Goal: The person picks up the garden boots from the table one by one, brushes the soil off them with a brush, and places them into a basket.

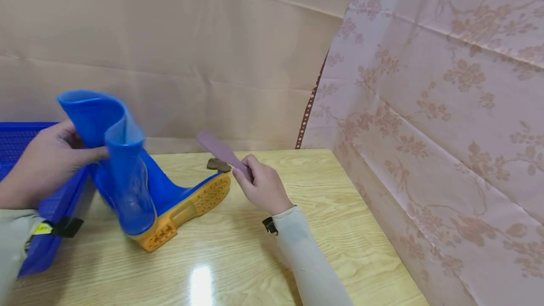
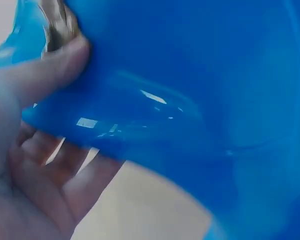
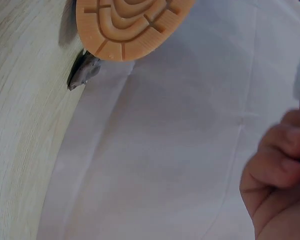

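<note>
A blue rubber boot [image 1: 140, 202] with an orange treaded sole [image 1: 204, 197] is tipped toward me, its toe pointing right. At the upper shaft, my left hand [image 1: 51, 164] pinches the boot's rim between thumb and fingers; the left wrist view shows the glossy blue shaft [image 2: 190, 100] filling most of the picture. My right hand [image 1: 265, 185] grips the handle of a flat mauve paddle-shaped tool [image 1: 223, 150], which points up and left beyond the toe. Only a blurred pale end of it shows in the right wrist view, where the boot's sole [image 3: 130, 30] is overhead.
Small brown lumps [image 1: 218, 165] lie on the wooden table [image 1: 238, 249] behind the boot's toe. On the left stands a blue plastic basket [image 1: 25, 136], partly behind my left arm. Beige cloth [image 1: 191, 60] hangs at the back and flowered cloth [image 1: 446, 131] along the right.
</note>
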`<state>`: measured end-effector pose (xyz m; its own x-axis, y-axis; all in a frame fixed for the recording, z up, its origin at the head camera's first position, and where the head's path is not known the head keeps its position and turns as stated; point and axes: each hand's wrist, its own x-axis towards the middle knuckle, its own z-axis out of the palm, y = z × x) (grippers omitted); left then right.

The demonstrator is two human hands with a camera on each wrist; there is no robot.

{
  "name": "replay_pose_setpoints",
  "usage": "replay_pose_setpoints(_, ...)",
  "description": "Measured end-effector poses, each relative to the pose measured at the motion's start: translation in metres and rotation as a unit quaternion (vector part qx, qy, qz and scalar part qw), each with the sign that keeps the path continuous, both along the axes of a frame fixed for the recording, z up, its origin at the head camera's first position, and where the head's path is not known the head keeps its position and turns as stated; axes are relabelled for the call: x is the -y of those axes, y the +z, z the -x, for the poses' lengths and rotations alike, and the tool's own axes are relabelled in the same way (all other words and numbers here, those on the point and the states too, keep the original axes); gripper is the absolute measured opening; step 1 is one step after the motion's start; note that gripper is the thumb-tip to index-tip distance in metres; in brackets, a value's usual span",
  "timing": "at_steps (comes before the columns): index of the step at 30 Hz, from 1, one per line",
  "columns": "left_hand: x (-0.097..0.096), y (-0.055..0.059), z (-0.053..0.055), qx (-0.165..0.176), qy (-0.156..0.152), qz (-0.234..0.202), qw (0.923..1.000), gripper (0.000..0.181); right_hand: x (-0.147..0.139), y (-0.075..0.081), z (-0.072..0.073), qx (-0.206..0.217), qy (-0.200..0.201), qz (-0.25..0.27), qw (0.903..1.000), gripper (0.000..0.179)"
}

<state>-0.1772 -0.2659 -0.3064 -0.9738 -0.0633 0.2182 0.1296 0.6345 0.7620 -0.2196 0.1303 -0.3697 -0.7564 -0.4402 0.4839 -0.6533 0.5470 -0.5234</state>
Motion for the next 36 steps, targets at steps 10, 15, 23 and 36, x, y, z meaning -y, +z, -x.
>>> replay_pose_setpoints(10, -0.101, 0.026, -0.026, -0.151, 0.081, -0.045, 0.9842, 0.058, -0.005, 0.002, 0.005, -0.062, -0.039, 0.215, 0.9738, 0.015)
replay_pose_setpoints(15, -0.120, 0.007, -0.025, -0.113, 0.072, -0.129, 0.9825, 0.067, -0.004, 0.004, 0.003, -0.090, 0.020, 0.258, 0.9616, 0.007)
replay_pose_setpoints(23, -0.117, -0.032, -0.029, -0.025, -0.034, -0.129, 0.9907, 0.088, 0.001, 0.000, -0.004, -0.079, 0.083, 0.076, 0.9905, 0.012)
replay_pose_setpoints(36, -0.107, -0.054, -0.021, 0.010, -0.059, 0.021, 0.9980, 0.083, 0.003, -0.002, 0.000, -0.102, 0.056, 0.085, 0.9895, 0.017)
